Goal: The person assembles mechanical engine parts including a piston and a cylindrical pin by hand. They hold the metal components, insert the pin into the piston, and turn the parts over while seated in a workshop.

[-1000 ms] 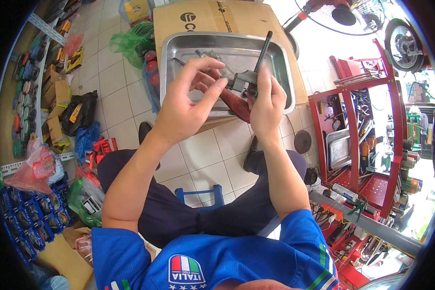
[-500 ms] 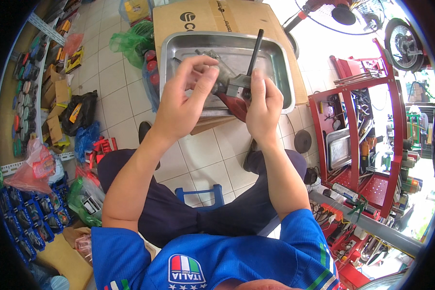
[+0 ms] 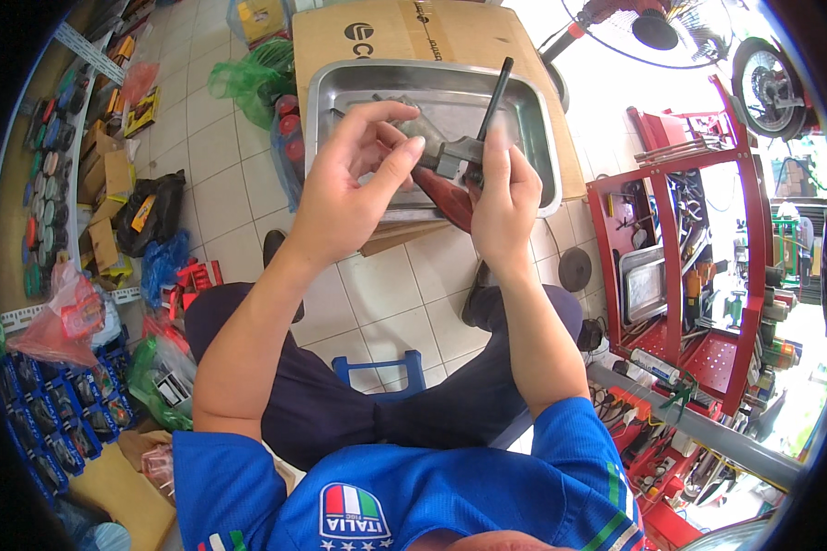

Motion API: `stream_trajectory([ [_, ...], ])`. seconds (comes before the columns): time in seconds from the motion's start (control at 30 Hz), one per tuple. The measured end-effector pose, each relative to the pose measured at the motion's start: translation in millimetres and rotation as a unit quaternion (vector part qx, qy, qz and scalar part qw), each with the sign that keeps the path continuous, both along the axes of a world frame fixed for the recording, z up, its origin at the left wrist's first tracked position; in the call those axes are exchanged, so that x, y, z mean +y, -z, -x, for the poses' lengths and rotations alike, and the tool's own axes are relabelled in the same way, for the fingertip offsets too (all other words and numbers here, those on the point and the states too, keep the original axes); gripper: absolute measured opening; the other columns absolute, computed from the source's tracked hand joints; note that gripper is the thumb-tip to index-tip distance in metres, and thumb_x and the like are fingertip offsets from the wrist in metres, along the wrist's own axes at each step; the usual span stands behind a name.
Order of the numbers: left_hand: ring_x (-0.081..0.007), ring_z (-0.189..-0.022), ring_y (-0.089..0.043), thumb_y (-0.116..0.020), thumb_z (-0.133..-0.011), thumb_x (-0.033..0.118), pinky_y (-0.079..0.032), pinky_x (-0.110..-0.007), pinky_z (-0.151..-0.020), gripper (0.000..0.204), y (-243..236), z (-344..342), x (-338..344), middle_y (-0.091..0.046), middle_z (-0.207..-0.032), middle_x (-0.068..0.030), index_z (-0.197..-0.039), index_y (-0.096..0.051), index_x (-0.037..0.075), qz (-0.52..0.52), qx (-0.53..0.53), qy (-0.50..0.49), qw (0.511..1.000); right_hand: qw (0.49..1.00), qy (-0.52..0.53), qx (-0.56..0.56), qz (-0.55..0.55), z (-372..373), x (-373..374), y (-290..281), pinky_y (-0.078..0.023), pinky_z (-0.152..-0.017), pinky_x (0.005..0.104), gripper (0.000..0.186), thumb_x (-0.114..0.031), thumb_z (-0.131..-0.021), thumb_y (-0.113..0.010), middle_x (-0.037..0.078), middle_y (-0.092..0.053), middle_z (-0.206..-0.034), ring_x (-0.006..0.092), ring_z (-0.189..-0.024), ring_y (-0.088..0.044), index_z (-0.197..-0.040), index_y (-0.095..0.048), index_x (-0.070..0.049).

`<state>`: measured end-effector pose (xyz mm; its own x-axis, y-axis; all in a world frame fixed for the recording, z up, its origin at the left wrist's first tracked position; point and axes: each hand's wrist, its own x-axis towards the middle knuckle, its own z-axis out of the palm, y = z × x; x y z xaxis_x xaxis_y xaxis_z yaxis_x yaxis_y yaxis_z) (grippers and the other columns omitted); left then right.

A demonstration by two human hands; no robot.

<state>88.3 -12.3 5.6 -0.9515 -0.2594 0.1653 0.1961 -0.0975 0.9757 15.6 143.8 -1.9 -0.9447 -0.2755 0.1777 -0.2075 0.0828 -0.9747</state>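
My right hand (image 3: pixel 504 197) is closed around the right end of a grey metal mechanical part (image 3: pixel 454 163), its exact kind unclear. From that end a long black rod (image 3: pixel 497 96) slants up and away. Below the part a dark red tapered piece (image 3: pixel 446 197), perhaps its handle, extends toward my right palm. My left hand (image 3: pixel 354 179) is at the part's left end, fingers loosely curled, with a gap between thumb and forefinger. Whether the thumb touches the part I cannot tell. Behind the hands, a greyish object (image 3: pixel 423 124) is partly hidden, above a steel tray (image 3: pixel 549 147).
The tray rests on a cardboard box (image 3: pixel 469 28). Left of it are a green plastic bag (image 3: pixel 248 78) and red-topped items (image 3: pixel 289 138). A red tool rack (image 3: pixel 678 257) stands at right, with a fan (image 3: pixel 654 29) beyond. A blue stool (image 3: pixel 381 367) shows between my legs.
The black rod's top has tipped slightly right, and the grey part has turned a little. My left thumb has shifted slightly outward. Both hands stay over the tray.
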Motion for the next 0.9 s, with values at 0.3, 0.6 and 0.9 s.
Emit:
stream_trajectory([
  [0.3,-0.0036,-0.051,-0.038,-0.057,-0.101,0.022,-0.031,-0.022,-0.048,0.022,-4,0,2,-0.045,-0.059,0.0053,-0.112,-0.058,0.003,-0.063,-0.096,-0.009,0.993,0.999,-0.035,0.009,-0.030,-12,-1,-13,-0.031,-0.049,0.0224,0.040,-0.029,-0.106,-0.044,-0.004,-0.046,-0.069,0.0039,-0.064,-0.038,-0.080,-0.056,-0.001],
  [0.6,-0.0064,-0.067,-0.055,-0.066,-0.095,0.018,-0.045,-0.021,-0.061,0.019,-3,3,2,-0.062,-0.079,0.0009,-0.105,-0.062,0.002,-0.035,-0.060,-0.032,0.997,1.000,0.011,-0.005,-0.009,-3,-1,-7,-0.036,-0.050,0.0267,0.043,-0.030,-0.105,-0.046,-0.001,-0.045,-0.059,0.0070,-0.057,-0.038,-0.074,-0.052,0.001],
  [0.9,-0.0122,-0.092,-0.062,-0.066,-0.095,0.019,-0.050,-0.027,-0.079,0.021,-6,0,-1,-0.064,-0.099,-0.0048,-0.106,-0.061,0.001,-0.040,-0.008,0.010,0.999,1.000,0.010,-0.006,-0.007,5,3,8,-0.031,-0.047,0.0185,0.040,-0.035,-0.105,-0.046,-0.005,-0.051,-0.067,0.0020,-0.055,-0.042,-0.085,-0.061,-0.004],
])
